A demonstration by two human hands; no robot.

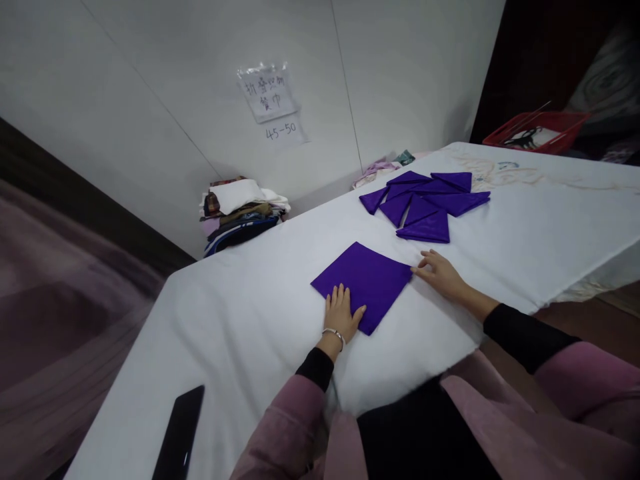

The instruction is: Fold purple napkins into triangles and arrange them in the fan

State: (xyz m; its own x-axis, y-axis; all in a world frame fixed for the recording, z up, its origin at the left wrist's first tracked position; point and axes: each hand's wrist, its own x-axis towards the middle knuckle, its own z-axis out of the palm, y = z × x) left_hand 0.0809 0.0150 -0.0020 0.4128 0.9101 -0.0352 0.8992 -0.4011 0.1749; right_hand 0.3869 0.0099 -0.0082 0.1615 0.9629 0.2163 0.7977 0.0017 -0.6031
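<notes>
A purple cloth (373, 273) lies flat on the white-covered worktop (240, 320), turned so that one corner points toward the person's body and another away. The left hand (343, 317) is laid over the cloth's near left edge, palm down; its fingers are extended and gripping nothing, the thumb set apart from the others. The right hand (435, 273) is at the cloth's right corner, with the thumb and forefinger closed on that corner in a pinch and the other fingers loosely bent above.

Beyond the cloth and to its right, well apart from it, is a group of purple folded pieces (423, 203), mostly triangular, some overlapping. A dark slab (179, 433) lies on the worktop to the near left of the cloth. Beyond the cloth to the left, a pile of clothes (243, 213) is stacked by the worktop's far edge, and a smaller pink pile (377, 171) shows straight beyond it, past the folded pieces. Higher up, also beyond the cloth, a handwritten sign (270, 93) hangs on the pale wall (400, 80), with a second sheet reading 45-50 just below. Far to the right of the cloth is a red basket (567, 141); the black item in it is too small to make out. The left wrist, nearer the body than the cloth, wears a bracelet (336, 335).
</notes>
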